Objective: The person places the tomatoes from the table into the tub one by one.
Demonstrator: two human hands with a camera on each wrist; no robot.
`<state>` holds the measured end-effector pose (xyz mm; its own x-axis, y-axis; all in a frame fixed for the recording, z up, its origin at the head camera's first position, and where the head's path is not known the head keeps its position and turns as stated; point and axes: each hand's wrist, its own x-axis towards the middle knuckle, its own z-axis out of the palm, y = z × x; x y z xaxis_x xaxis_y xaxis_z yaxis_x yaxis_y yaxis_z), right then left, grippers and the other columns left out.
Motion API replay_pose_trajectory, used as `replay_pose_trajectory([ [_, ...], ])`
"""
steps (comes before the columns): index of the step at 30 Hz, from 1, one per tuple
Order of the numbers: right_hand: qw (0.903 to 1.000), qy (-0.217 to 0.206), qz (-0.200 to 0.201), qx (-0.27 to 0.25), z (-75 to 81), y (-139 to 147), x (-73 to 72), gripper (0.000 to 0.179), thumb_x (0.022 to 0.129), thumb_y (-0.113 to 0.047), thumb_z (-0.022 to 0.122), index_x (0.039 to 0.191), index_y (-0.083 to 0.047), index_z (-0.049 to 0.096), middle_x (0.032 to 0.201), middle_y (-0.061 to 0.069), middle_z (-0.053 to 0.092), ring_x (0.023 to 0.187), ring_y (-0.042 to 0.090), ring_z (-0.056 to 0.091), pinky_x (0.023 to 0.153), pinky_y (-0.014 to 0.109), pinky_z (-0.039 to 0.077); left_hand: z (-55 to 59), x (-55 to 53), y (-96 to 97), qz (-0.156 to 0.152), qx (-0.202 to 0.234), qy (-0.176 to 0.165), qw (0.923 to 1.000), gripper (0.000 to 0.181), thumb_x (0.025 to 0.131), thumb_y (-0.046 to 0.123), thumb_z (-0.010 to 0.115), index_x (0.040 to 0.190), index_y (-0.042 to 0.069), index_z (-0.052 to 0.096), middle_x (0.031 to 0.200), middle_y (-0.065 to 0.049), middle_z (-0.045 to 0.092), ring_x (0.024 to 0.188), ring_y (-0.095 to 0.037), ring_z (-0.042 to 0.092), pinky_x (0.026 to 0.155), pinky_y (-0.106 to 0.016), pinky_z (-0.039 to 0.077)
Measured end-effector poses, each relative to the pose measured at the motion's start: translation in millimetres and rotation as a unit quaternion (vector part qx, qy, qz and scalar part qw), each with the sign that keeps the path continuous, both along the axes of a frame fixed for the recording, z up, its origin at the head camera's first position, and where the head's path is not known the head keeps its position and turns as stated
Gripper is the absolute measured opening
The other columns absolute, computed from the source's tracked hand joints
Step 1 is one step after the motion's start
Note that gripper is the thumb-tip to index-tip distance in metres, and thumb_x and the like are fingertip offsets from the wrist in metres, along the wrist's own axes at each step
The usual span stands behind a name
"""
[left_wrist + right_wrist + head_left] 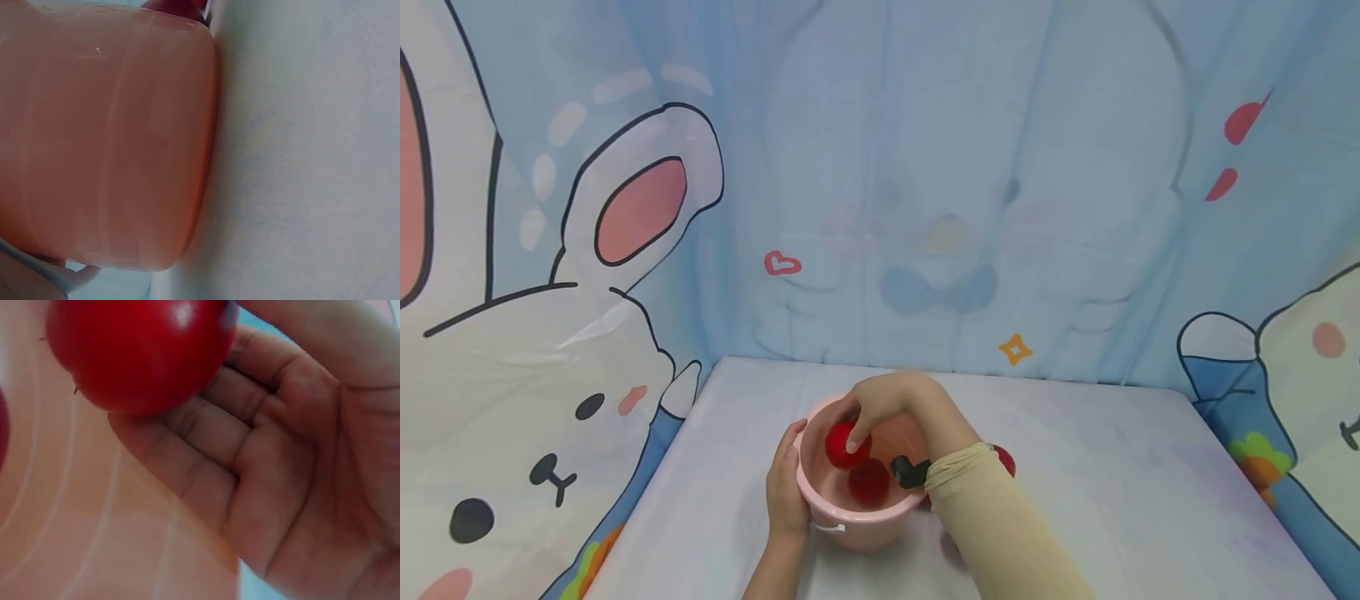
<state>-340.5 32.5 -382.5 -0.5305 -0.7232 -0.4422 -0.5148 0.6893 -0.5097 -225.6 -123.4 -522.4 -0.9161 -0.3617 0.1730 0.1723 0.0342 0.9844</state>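
Note:
A pink bucket [868, 529] stands on the table, its white handle [830, 528] hanging at the near side. My left hand [787, 487] holds the bucket's left side, fingers along the outer wall up at the rim. Inside the bucket's opening, my right hand [883, 404] grips a glossy red tomato [842, 444] between thumb and fingers. The right wrist view shows the tomato [140, 353] at the fingertips, with thin dark leaf points on its far edge. A darker red round fruit [869, 482] lies at the bottom of the bucket, below the held one.
Right of the bucket, another red round thing [1004, 459] shows partly behind the right sleeve [1000, 525]. A black camera piece [910, 472] sits at the right wrist, over the bucket. The white table [1112, 467] meets a blue cartoon-printed curtain [940, 167] at the back.

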Motion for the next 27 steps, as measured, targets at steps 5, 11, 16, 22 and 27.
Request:
replay_pose_trajectory([
  [5, 0.9996, -0.009, 0.01, 0.026, -8.7, -9, -0.4, 0.034, 0.081, -0.034, 0.079, 0.113, -0.035, 0.069, 0.103, -0.012, 0.065, 0.103, 0.011, 0.058, 0.091, 0.039, 0.057, 0.3, 0.2, -1.0, 0.004, -0.007, -0.001, 1.0, 0.042, 0.104, 0.049, 0.032, 0.138, 0.036, 0.054, 0.147, 0.011, 0.052, 0.142, -0.016, 0.044, 0.115, -0.05, 0.038],
  [11, 0.9981, -0.044, 0.01, 0.042, -17.0, -16, -1.3, 0.034, 0.081, -0.03, 0.08, 0.113, -0.031, 0.069, 0.105, -0.009, 0.064, 0.102, 0.014, 0.059, 0.093, 0.042, 0.056, 0.4, -0.7, -0.7, 0.003, -0.009, -0.011, 0.9999, 0.042, 0.103, 0.051, 0.034, 0.138, 0.037, 0.053, 0.149, 0.008, 0.051, 0.143, -0.017, 0.042, 0.115, -0.05, 0.037],
  [16, 0.997, -0.059, -0.005, 0.05, -23.4, -17, -0.9, 0.032, 0.079, -0.028, 0.082, 0.109, -0.032, 0.071, 0.106, -0.008, 0.063, 0.101, 0.015, 0.06, 0.093, 0.043, 0.057, 0.4, -0.3, 0.5, 0.005, -0.013, -0.017, 0.9998, 0.043, 0.103, 0.051, 0.035, 0.138, 0.035, 0.053, 0.148, 0.01, 0.052, 0.142, -0.017, 0.043, 0.115, -0.049, 0.038],
  [22, 0.996, -0.055, 0.002, 0.07, -24.8, -18, -1.0, 0.029, 0.081, -0.028, 0.08, 0.109, -0.029, 0.071, 0.103, -0.008, 0.065, 0.095, 0.013, 0.063, 0.094, 0.04, 0.057, -0.4, -0.4, -0.8, 0.008, -0.008, -0.011, 0.9999, 0.04, 0.104, 0.048, 0.034, 0.137, 0.038, 0.054, 0.148, 0.01, 0.052, 0.142, -0.017, 0.043, 0.115, -0.048, 0.037],
  [27, 0.9944, -0.074, -0.013, 0.074, -26.7, -20, -1.1, 0.028, 0.081, -0.026, 0.081, 0.108, -0.025, 0.071, 0.101, -0.006, 0.067, 0.094, 0.013, 0.065, 0.094, 0.039, 0.057, -1.1, -0.2, -1.2, 0.003, -0.005, -0.01, 0.9999, 0.04, 0.104, 0.048, 0.034, 0.138, 0.038, 0.053, 0.149, 0.009, 0.051, 0.143, -0.017, 0.043, 0.115, -0.048, 0.038],
])
